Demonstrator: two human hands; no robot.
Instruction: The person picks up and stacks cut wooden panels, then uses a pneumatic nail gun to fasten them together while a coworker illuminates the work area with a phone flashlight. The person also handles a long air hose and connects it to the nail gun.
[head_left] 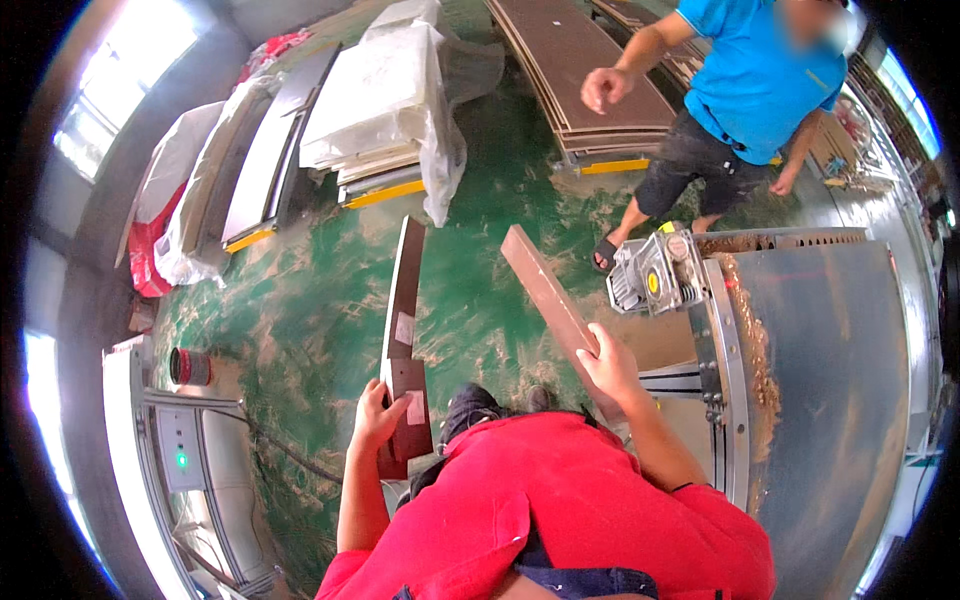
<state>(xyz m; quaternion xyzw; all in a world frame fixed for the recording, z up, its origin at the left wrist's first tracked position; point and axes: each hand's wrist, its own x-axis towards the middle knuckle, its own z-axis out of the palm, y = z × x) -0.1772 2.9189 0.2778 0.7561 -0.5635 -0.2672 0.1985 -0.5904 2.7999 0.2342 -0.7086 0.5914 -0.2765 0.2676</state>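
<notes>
My left hand [374, 416] is closed around brown boards at their near end. One is a long narrow board [403, 285] with a white label, pointing away from me. A shorter brown board [413, 437], also labelled, overlaps its near part, and my left thumb lies across it. Another long, narrow brown board [543, 289] slants away toward the upper left, gripped along its edge by my right hand [610, 364]. Its near end runs down beside my red shirt. Both long boards hang over the green floor, apart from each other.
At right is a machine with a dark flat bed [830, 370], sawdust and a motor [655, 275]. A person in a blue shirt [760, 80] stands behind it. Sheet stacks [370, 90] lie ahead. On the left are a control box [180, 450], a cable and a bucket [190, 367].
</notes>
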